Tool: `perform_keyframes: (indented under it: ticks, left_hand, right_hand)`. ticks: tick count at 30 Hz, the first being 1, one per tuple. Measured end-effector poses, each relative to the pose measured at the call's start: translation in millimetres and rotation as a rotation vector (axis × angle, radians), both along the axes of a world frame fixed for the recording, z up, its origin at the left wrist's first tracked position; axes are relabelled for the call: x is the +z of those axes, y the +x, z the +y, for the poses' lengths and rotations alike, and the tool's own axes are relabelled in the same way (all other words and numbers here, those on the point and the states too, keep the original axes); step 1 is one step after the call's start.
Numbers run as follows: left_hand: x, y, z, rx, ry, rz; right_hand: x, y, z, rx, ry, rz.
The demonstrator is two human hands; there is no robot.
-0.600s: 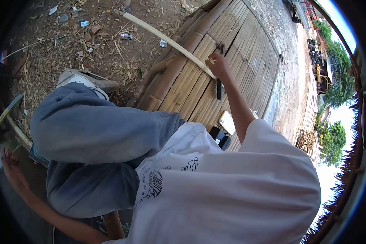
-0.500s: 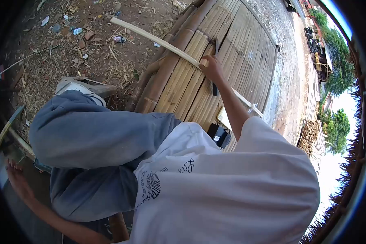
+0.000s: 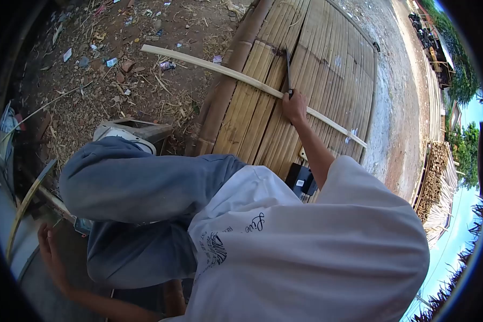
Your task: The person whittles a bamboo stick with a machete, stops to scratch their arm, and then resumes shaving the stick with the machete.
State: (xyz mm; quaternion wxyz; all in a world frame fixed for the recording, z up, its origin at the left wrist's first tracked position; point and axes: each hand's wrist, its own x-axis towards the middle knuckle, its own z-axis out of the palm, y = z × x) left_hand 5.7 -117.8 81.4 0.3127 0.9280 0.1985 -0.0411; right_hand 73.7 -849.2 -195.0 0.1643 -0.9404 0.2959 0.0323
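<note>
My right hand [image 3: 295,109] is closed round the handle of a long dark knife [image 3: 288,70], low on the bamboo-slat platform [image 3: 247,115]. The blade points away to the top of the view. A pale, narrow strip [image 3: 214,67] lies across the platform and passes by my fist; whether my fingers also touch it is unclear. At the lower left, my left hand [image 3: 51,255] hangs beside my leg with its fingers apart and nothing in it. A curved strip [image 3: 26,206] is close to that hand.
A black case [image 3: 300,181] sits on the platform near my shirt. My bent legs [image 3: 139,177] are left of it, with a shoe [image 3: 123,133] beyond. Litter and dry scraps cover the dirt ground [image 3: 134,32]. Stacked poles [image 3: 434,180] stand far right.
My right hand has moved from the strip onto the knife handle, and the knife has shifted toward the top. The view has turned slightly, moving the scene right. My left hand's fingers look more upright.
</note>
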Motion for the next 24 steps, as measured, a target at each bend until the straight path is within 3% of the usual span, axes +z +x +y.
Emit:
perform_keyframes:
  ticks: [3, 5, 7, 9, 10, 15, 20, 24]
  left_hand:
    - [3.2, -29.1, 19.2, 0.078, 0.039, 0.14]
    - [-14.8, -63.4, 61.6, 0.113, 0.096, 0.138]
    - [-19.5, -89.2, 51.8, 0.197, 0.007, 0.115]
    - [-29.4, -113.4, 37.9, 0.282, -0.087, 0.093]
    - [-36.2, -125.6, 32.4, 0.368, -0.14, 0.074]
    - [-57.6, -172.6, 12.5, 0.51, -0.21, 0.032]
    - [-41.2, -181.7, -12.5, 0.703, -0.422, -0.293]
    - [-30.4, -185.5, -9.4, 0.759, -0.359, -0.449]
  right_hand:
    - [4.5, 1.3, 6.1, -0.085, 0.018, -0.004]
    - [-6.4, -2.9, 3.3, -0.083, -0.025, -0.182]
    - [-2.6, -1.8, 4.4, -0.037, 0.002, -0.271]
    - [19.7, -0.9, 14.5, 0.031, 0.071, -0.074]
    - [26.3, -2.4, 21.7, 0.079, 0.121, -0.096]
    - [-3.1, -7.5, 16.1, 0.264, 0.158, -0.255]
    - [3.1, 4.0, 22.7, 0.338, 0.105, -0.156]
    - [7.7, 21.1, 17.1, 0.425, 0.065, -0.107]
